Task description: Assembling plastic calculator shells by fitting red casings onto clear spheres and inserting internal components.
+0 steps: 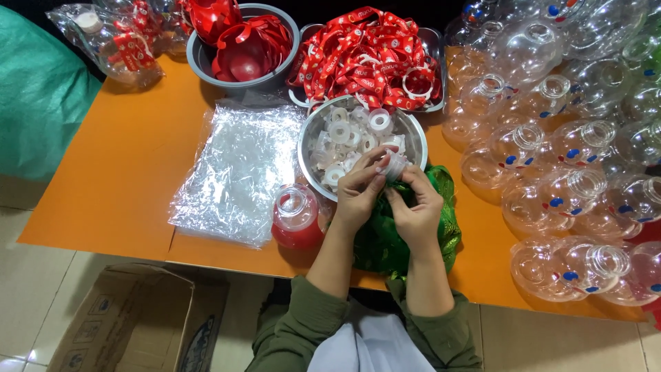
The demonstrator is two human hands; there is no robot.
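My left hand and my right hand meet over the near rim of a steel bowl full of several white plastic rings and caps. Both hands pinch one small white cap piece between the fingertips. Under my wrists lies a crumpled green foil sheet. A round clear bottle with red contents stands just left of my left hand on the orange table.
A clear plastic bag lies flat left of the bowl. Behind are a grey basin of red parts and a tray of red ribbons. Many clear round bottles crowd the right side. A cardboard box stands on the floor.
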